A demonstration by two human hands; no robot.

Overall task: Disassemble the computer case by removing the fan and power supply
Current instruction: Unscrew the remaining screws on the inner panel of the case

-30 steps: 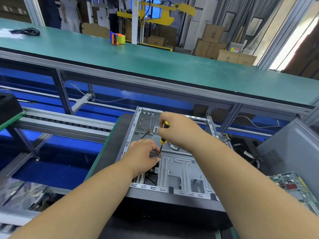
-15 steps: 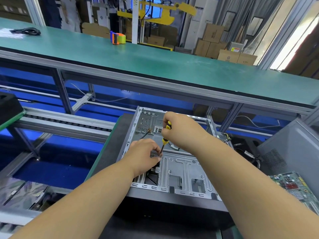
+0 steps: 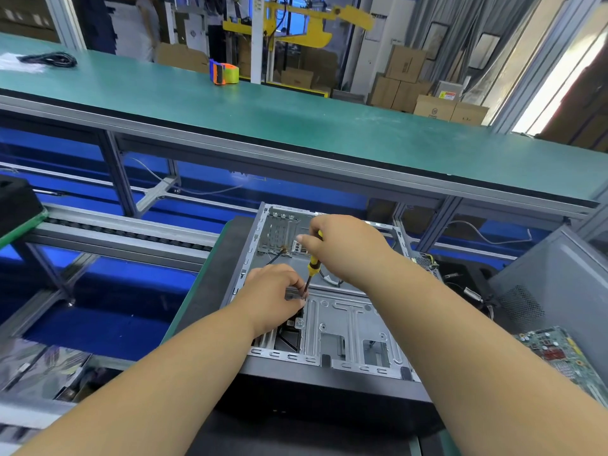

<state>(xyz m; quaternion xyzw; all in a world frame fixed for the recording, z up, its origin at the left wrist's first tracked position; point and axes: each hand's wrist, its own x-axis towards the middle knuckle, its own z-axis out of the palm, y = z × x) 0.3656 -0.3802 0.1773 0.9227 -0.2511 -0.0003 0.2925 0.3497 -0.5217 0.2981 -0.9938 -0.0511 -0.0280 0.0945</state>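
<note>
Green bench [image 3: 296, 120] spans the far side. Computer case [image 3: 348, 327] lies open on a dark mat, near edge. Right hand [image 3: 345, 248] curled round yellow-black screwdriver [image 3: 313, 264], tip down. Left hand [image 3: 273, 297] pinches beside the tip; what it pinches is hidden.

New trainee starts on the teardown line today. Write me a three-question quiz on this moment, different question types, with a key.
1. True or false: the right hand holds the yellow-and-black screwdriver.
2. Multiple choice: the left hand is (a) resting on the green bench, (b) inside the open computer case, fingers at the screwdriver's tip, (c) lifting the circuit board.
3. Fill in: the loose circuit board lies to the ____ of the case.

Key: 1 true; 2 b; 3 right.
</note>
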